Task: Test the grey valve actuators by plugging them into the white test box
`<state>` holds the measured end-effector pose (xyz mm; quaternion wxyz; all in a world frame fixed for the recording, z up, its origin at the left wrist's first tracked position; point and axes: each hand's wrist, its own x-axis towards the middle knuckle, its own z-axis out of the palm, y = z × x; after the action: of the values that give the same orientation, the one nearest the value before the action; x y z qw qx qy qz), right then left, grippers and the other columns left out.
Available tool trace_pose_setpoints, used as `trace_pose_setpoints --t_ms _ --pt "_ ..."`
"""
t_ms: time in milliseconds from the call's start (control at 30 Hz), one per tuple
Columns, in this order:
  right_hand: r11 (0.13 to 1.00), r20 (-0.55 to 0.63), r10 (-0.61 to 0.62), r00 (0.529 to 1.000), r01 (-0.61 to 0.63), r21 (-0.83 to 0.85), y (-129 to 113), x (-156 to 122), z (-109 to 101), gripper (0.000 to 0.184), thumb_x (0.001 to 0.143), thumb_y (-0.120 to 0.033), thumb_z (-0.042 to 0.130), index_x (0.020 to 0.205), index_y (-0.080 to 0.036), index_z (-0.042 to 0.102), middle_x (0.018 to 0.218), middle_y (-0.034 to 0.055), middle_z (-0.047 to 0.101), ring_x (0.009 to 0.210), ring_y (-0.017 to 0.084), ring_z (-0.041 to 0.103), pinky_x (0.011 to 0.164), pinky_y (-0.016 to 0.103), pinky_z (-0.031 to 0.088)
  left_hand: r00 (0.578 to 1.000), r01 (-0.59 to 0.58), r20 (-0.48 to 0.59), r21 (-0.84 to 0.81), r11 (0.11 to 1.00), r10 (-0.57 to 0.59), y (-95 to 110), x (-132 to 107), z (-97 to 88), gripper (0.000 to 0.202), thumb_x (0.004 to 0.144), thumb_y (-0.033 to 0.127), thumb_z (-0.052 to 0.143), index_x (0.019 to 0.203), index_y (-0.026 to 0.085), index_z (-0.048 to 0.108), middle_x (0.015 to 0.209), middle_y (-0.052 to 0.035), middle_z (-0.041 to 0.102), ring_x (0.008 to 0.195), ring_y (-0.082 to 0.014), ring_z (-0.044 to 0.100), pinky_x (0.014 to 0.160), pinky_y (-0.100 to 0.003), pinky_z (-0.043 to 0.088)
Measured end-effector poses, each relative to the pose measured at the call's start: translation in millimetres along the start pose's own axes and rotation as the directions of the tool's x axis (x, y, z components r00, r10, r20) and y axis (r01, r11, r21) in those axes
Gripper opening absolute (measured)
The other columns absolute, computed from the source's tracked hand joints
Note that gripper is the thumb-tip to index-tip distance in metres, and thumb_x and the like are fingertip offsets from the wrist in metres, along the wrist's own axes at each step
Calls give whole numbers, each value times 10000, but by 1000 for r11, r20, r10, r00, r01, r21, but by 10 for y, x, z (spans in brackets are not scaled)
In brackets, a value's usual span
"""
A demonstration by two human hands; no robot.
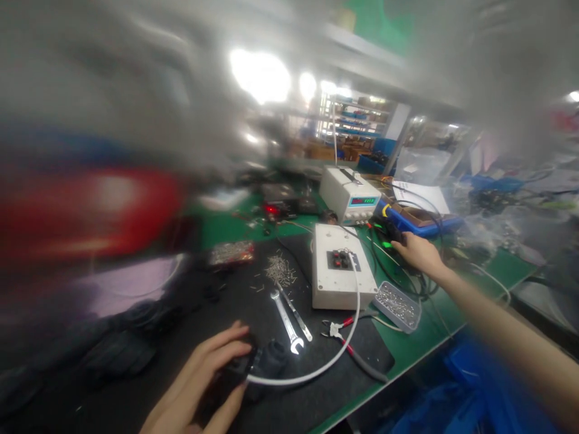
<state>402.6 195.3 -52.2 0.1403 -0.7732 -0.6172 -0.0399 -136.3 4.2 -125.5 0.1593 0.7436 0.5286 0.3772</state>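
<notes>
My left hand (205,377) is at the near edge of the black mat (253,301), fingers curled round a small black part (235,371) from which a white cable (344,349) loops away. My right hand (418,253) reaches far right and rests on a black device with a green light (388,235); its fingers are partly hidden. A white box with red and black terminals (339,265) sits between the hands.
A wrench (286,319), a thin tool (298,316) and red-handled pliers (344,337) lie on the mat by a pile of small pins (279,270). A clear tray of screws (398,304), a power supply (349,194) and a blue case (423,222) stand behind. The left side is motion-blurred.
</notes>
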Motion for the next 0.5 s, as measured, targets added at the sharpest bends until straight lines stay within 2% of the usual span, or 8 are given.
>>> trace_pose_setpoints --t_ms 67,133,167,233,267,300,400,500 --pt "998 -57 -58 997 57 -19 -91 -77 -46 441 987 -496 629 1168 -95 663 1081 246 693 991 412 680 871 559 543 999 -6 31 39 999 5 8 -18 -42 342 994 315 600 1334 358 605 1553 -27 517 1379 -252 583 1164 -390 501" --pt "989 -116 -144 983 145 -1 -242 -193 -132 502 992 -515 603 1269 -99 641 1225 259 656 1143 446 622 954 592 509 999 35 18 48 998 -36 72 -34 -88 319 1003 348 590 1319 371 619 1532 -26 514 1346 -248 601 1044 -332 591" --pt "979 -133 -198 971 203 24 -343 -253 -190 509 1000 -534 587 1300 -124 635 1268 226 650 1182 419 609 997 564 501 997 72 4 38 997 -72 108 -41 -107 306 1001 369 591 1305 370 627 1512 -29 521 1317 -248 616 920 -274 637" --pt "937 -141 -319 937 334 105 -596 -349 -318 459 1030 -570 545 1297 -211 647 1274 112 674 1158 307 639 1019 433 519 991 131 -15 7 991 -131 164 -53 -135 288 990 398 601 1273 354 633 1474 -42 530 1251 -246 643 668 -176 626" --pt "903 -137 -382 914 401 154 -739 -377 -378 422 1044 -579 528 1272 -251 661 1257 62 686 1123 256 654 994 369 532 990 136 -26 -3 991 -136 177 -59 -142 286 981 400 612 1260 340 627 1453 -52 540 1226 -247 651 632 -170 611" --pt "864 -134 -443 886 462 199 -884 -387 -427 384 1052 -576 524 1226 -273 683 1231 33 695 1091 226 662 957 331 538 990 133 -40 -1 991 -133 180 -66 -146 294 970 395 628 1255 326 613 1427 -61 557 1209 -252 658 668 -190 620" --pt "786 -115 -553 825 562 256 -1252 -320 -469 288 1033 -479 577 1037 -246 747 1105 43 715 997 232 661 858 345 525 984 172 -63 67 983 -168 149 -96 -142 405 925 373 684 1300 307 546 1312 -70 636 1123 -265 697 854 -305 629" --pt "811 -84 -536 840 540 226 -1412 -184 -358 255 992 -417 609 929 -216 753 963 52 719 861 237 651 757 356 492 967 251 -66 116 961 -244 103 -132 -126 486 903 376 701 1343 304 507 1295 -66 653 1096 -280 706 898 -355 606"
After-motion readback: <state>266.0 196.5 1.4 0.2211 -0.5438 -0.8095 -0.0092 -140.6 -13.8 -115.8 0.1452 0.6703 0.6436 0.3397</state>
